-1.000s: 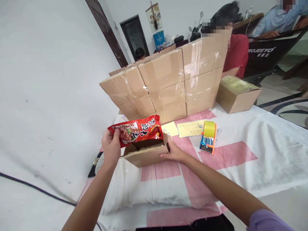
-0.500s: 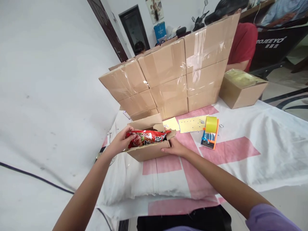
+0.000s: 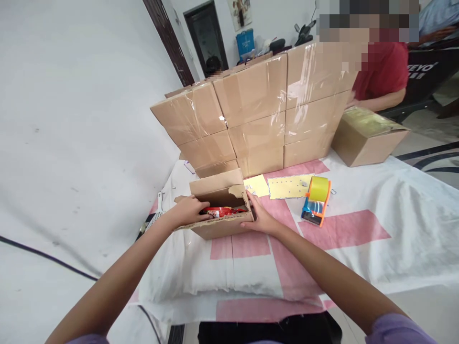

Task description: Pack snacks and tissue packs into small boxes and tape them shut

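A small open cardboard box [image 3: 219,228] stands on the pink-and-white cloth in front of me. A red snack packet [image 3: 223,211] lies inside it, mostly below the rim. My left hand [image 3: 189,212] reaches into the left end of the box, fingers curled over the packet and pressing it down. At the box's right end my right hand [image 3: 258,217] holds the wall and flap, thumb up against the torn flap edge.
A wall of sealed taped cartons [image 3: 258,110] stands behind the box. A yellow-and-orange tape dispenser [image 3: 315,206] and yellow label sheets [image 3: 289,186] lie to the right. Another carton [image 3: 369,136] sits far right, beside a person in a red shirt [image 3: 383,71]. The white wall is on the left.
My left hand carried the red packet from above the box down into it; the packet now lies inside. My right hand stayed at the box's right end.
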Motion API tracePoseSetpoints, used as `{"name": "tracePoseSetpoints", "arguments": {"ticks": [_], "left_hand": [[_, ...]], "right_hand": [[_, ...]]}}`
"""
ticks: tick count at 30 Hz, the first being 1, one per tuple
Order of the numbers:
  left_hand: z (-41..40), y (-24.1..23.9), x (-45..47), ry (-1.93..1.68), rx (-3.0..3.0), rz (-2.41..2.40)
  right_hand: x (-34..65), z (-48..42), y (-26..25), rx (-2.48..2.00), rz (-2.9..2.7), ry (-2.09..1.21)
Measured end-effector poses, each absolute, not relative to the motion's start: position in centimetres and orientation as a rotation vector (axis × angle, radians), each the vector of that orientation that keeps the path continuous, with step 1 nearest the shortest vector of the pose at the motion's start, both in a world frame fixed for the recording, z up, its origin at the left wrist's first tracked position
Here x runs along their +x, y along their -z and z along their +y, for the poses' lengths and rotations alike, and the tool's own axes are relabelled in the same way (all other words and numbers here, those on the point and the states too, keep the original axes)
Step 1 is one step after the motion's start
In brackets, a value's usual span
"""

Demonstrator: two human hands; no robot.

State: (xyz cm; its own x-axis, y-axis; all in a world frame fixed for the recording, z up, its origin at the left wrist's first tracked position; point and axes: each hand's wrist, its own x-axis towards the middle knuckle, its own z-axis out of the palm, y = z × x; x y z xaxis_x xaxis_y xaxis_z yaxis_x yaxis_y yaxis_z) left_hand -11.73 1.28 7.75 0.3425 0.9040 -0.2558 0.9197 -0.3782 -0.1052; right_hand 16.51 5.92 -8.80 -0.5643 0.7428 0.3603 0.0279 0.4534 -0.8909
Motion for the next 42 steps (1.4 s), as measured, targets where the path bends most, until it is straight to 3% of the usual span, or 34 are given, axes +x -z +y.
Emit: {"name": "tracePoseSetpoints", "arguments": {"ticks": [3, 9, 12, 15, 20, 24, 30, 42], "left_hand": [[0.9, -7.7, -12.8, 0.217, 2.512, 1.782], [0.3, -4.8, -16.0, -1.003, 2.154, 1.545], [-0.3, -4.4, -16.8, -1.343, 1.93, 1.395], [-0.8, -6.5, -16.7, -1.143, 1.95, 1.579], [-0.1, -10.8, -13.1, -0.005, 2.171, 1.936], [1.8, -10.7, -8.6, 0.358, 2.364, 1.931], [3.0, -8.7, -7.4, 0.5, 2.385, 1.882], [2.5, -7.8, -7.7, 0.323, 2.33, 1.933]], "right_hand": [[16.6, 5.9, 8.7, -0.658, -1.928, -1.17], [16.8, 5.9, 8.6, -0.641, -1.935, -1.166], [16.7, 5.9, 8.6, -0.646, -1.949, -1.143], [16.6, 6.0, 8.7, -0.667, -1.958, -1.134], [16.6, 5.9, 8.8, -0.701, -1.964, -1.124], [16.7, 5.8, 8.6, -0.688, -1.964, -1.136], [16.9, 5.8, 8.2, -0.719, -1.963, -1.121], [16.7, 6.0, 8.5, -0.716, -1.968, -1.1]]}}
